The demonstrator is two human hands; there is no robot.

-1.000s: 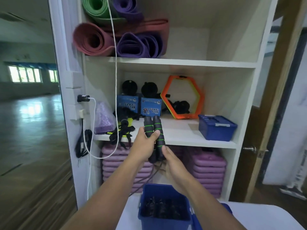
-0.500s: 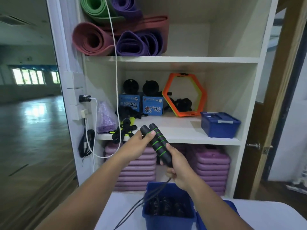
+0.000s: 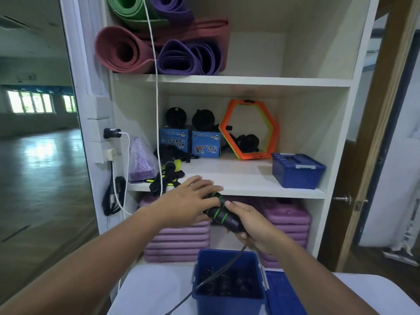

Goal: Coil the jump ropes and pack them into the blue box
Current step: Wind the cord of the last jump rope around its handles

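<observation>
Right grip (image 3: 254, 228) closed round both foam handles (image 3: 221, 214), above the blue box (image 3: 227, 301). Left grip (image 3: 193, 196) flat, fingers straight, apparently touching the handle tops. Cord (image 3: 218, 271) limp, light, trailing over the box; best gathered near the handles.

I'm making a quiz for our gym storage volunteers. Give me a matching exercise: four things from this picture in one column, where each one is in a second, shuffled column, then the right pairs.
Things
1. jump rope handles
2. closed blue box
3. orange hexagon frame
4. pink rolled mat

Places
A. on the top shelf
B. gripped in the right hand
C. standing on edge, centre of the middle shelf
D. at the right end of the middle shelf

Pairs: 1-B, 2-D, 3-C, 4-A
</observation>
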